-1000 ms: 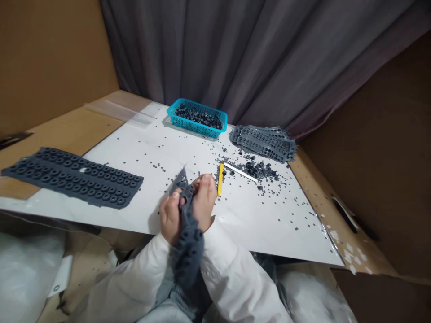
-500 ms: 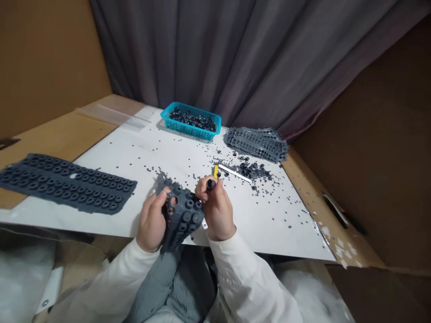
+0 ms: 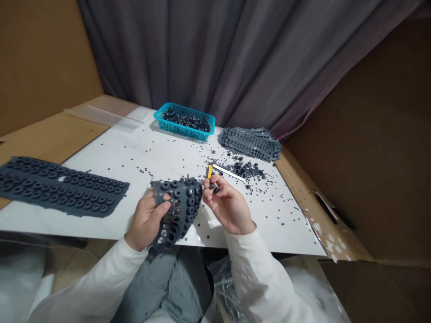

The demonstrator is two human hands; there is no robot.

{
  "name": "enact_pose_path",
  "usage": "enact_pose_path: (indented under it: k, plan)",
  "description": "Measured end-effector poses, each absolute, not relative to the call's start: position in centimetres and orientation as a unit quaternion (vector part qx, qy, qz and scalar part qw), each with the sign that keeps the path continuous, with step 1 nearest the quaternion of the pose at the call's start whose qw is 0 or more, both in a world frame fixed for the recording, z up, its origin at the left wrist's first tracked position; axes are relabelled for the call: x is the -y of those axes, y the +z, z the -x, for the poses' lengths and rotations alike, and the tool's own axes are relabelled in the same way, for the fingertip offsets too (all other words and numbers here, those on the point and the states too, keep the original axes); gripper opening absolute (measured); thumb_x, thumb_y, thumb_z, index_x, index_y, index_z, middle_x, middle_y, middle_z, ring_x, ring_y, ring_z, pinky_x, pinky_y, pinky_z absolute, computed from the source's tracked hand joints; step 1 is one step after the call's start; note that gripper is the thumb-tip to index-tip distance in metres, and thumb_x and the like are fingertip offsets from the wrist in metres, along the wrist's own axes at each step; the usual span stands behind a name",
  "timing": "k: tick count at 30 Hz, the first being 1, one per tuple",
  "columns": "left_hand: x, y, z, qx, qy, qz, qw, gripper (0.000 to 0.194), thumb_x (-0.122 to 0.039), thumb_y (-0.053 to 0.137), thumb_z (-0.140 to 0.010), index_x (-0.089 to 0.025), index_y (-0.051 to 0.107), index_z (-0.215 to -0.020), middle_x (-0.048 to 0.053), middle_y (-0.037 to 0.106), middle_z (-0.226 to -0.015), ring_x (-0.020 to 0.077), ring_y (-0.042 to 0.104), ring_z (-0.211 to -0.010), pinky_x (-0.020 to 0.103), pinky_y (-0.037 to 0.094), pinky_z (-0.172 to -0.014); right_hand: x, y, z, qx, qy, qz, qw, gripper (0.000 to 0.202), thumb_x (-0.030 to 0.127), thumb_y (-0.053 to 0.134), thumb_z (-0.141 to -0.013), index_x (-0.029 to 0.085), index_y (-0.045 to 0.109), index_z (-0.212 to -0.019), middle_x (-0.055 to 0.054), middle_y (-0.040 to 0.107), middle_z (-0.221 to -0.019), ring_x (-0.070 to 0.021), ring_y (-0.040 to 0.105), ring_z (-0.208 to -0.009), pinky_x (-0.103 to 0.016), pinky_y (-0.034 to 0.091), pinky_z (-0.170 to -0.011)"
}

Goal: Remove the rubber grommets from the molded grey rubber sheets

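My left hand [image 3: 146, 220] is closed on the edge of a dark grey rubber sheet [image 3: 183, 202] with rows of round raised rings; several spots along its left part are open holes. The sheet bends and hangs over the table's front edge. My right hand [image 3: 230, 204] is just right of the sheet, with its fingers curled in a pinch around small black rubber pieces [image 3: 212, 185]. Behind those fingers lies a tool with a yellow end and a white strip [image 3: 229, 172]. Flat on the left is another ringed rubber sheet [image 3: 63, 186].
A blue basket [image 3: 183, 130] of small black pieces stands at the back. To its right are stacked punched sheets [image 3: 251, 143] and a heap of black bits [image 3: 249, 169]. Specks dot the white table [image 3: 134, 154]. A dark knife-like tool [image 3: 326, 206] lies at the right.
My right hand has moved a little right and turned, with its palm more exposed. The sheet in my left hand has turned and opened out, showing more holes. The view has shifted slightly.
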State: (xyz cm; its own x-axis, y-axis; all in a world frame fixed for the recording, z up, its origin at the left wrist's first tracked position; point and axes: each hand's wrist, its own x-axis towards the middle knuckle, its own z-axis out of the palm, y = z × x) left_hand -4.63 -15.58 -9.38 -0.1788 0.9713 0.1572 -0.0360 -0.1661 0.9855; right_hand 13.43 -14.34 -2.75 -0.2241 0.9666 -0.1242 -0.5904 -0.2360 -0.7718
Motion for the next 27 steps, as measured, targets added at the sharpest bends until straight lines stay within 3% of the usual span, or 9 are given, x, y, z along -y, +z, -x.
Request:
enact_pose_path:
  k: [2, 4, 7, 11, 15, 22, 24, 27]
  plan:
    - [15.9, -9.8, 4.9, -0.449, 0.562, -0.549, 0.426, 0.015, -0.027, 0.057, -0.072, -0.02, 0.064, -0.06, 0.003, 0.06, -0.068, 0.0192, 0.055, -0.066, 0.028, 0.043, -0.066, 14.2, -2.8, -13.7, 0.288, 0.738, 0.326, 0.516, 0.019, 0.008, 0.04, -0.058, 0.019, 0.041, -0.074, 0.002, 0.046, -0.069, -0.0071, 0.037, -0.049, -0.02, 0.03, -0.049]
    - [16.0, -10.1, 5.2, -0.435, 0.535, -0.587, 0.424, 0.02, -0.025, 0.053, -0.076, -0.02, 0.064, -0.06, 0.002, 0.059, -0.066, 0.018, 0.053, -0.062, 0.027, 0.042, -0.063, 14.2, -2.9, -13.6, 0.325, 0.723, 0.355, 0.495, 0.006, 0.015, 0.043, -0.069, 0.02, 0.04, -0.072, 0.006, 0.035, -0.059, -0.006, 0.025, -0.044, -0.019, 0.022, -0.044]
    - [16.0, -10.2, 5.5, -0.435, 0.501, -0.624, 0.412, 0.025, -0.025, 0.05, -0.08, -0.019, 0.06, -0.058, 0.001, 0.057, -0.062, 0.0172, 0.051, -0.06, 0.027, 0.04, -0.059, 14.6, -2.7, -12.8, 0.516, 0.576, 0.443, 0.454, 0.017, 0.033, 0.054, -0.077, 0.019, 0.046, -0.071, 0.008, 0.026, -0.053, -0.0065, 0.021, -0.044, -0.02, 0.019, -0.045]
    - [15.8, -10.2, 5.7, -0.395, 0.464, -0.693, 0.386, 0.027, -0.026, 0.046, -0.081, -0.018, 0.057, -0.058, 0.003, 0.058, -0.067, 0.0194, 0.053, -0.07, 0.029, 0.04, -0.066, 15.0, -2.1, -12.1, 0.793, 0.301, 0.462, 0.261, 0.031, 0.046, 0.065, -0.071, 0.018, 0.055, -0.08, 0.006, 0.038, -0.053, -0.0078, 0.034, -0.049, -0.022, 0.023, -0.051]
    - [15.8, -10.0, 6.0, -0.354, 0.47, -0.703, 0.398, 0.029, -0.033, 0.043, -0.081, -0.017, 0.057, -0.061, 0.006, 0.059, -0.076, 0.0222, 0.054, -0.079, 0.032, 0.04, -0.073, 14.7, -1.7, -11.9, 0.874, 0.228, 0.407, 0.133, 0.03, 0.047, 0.052, -0.082, 0.017, 0.051, -0.079, 0.002, 0.05, -0.061, -0.0087, 0.04, -0.053, -0.022, 0.022, -0.052]
    - [15.7, -9.2, 5.5, -0.437, 0.402, -0.664, 0.455, 0.037, -0.042, 0.043, -0.085, -0.016, 0.054, -0.06, 0.001, 0.055, -0.061, 0.0148, 0.05, -0.06, 0.026, 0.039, -0.057, 14.3, -2.6, -12.2, 0.861, 0.306, 0.369, 0.172, 0.016, 0.03, 0.045, -0.088, 0.018, 0.048, -0.079, 0.003, 0.045, -0.061, -0.0092, 0.04, -0.053, -0.022, 0.026, -0.054]
    - [15.7, -9.3, 5.0, -0.439, 0.42, -0.615, 0.502, 0.041, -0.048, 0.044, -0.084, -0.016, 0.052, -0.058, 0.0, 0.053, -0.058, 0.0125, 0.048, -0.056, 0.024, 0.038, -0.053, 14.3, -3.6, -12.1, 0.823, 0.396, 0.339, 0.226, 0.018, 0.028, 0.043, -0.088, 0.018, 0.048, -0.075, 0.003, 0.044, -0.061, -0.0092, 0.04, -0.054, -0.022, 0.028, -0.055]
    - [16.0, -9.6, 4.1, -0.435, 0.448, -0.495, 0.604, 0.047, -0.06, 0.053, -0.073, -0.017, 0.047, -0.054, -0.005, 0.044, -0.047, 0.0075, 0.038, -0.041, 0.02, 0.032, -0.04, 14.8, -5.5, -11.3, 0.693, 0.523, 0.326, 0.374, 0.023, 0.032, 0.047, -0.085, 0.018, 0.046, -0.067, 0.003, 0.041, -0.06, -0.0098, 0.038, -0.055, -0.022, 0.029, -0.055]
